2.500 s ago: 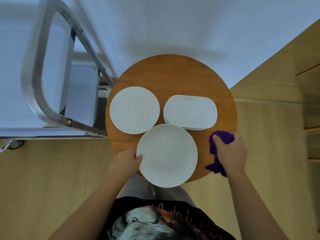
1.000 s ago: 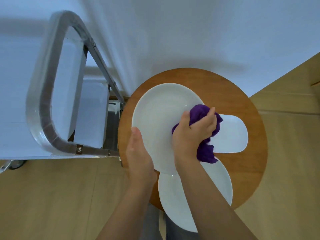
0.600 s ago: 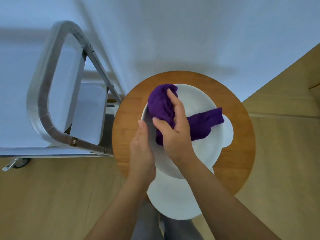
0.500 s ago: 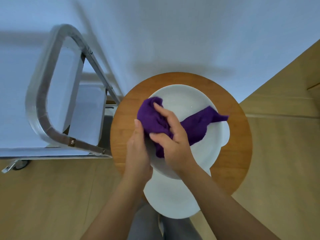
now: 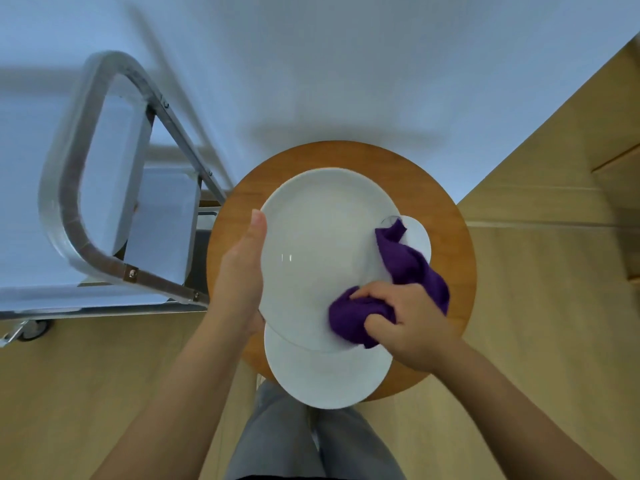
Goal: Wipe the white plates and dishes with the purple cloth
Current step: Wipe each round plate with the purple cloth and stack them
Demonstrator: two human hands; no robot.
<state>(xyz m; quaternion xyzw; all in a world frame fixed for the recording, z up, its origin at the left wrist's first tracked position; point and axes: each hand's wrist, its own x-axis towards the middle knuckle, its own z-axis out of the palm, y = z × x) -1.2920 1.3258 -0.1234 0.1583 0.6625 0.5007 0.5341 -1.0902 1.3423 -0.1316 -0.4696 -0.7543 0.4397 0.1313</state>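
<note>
A round wooden table (image 5: pixel 453 237) carries a white plate (image 5: pixel 325 379) at its near edge and a white dish (image 5: pixel 420 237) toward its right edge. A second plate (image 5: pixel 311 244) is held over them; the left hand (image 5: pixel 242 271) grips its left rim. The right hand (image 5: pixel 412 320), fingers curled round the purple cloth (image 5: pixel 408 268), presses it on that plate's near-right part.
</note>
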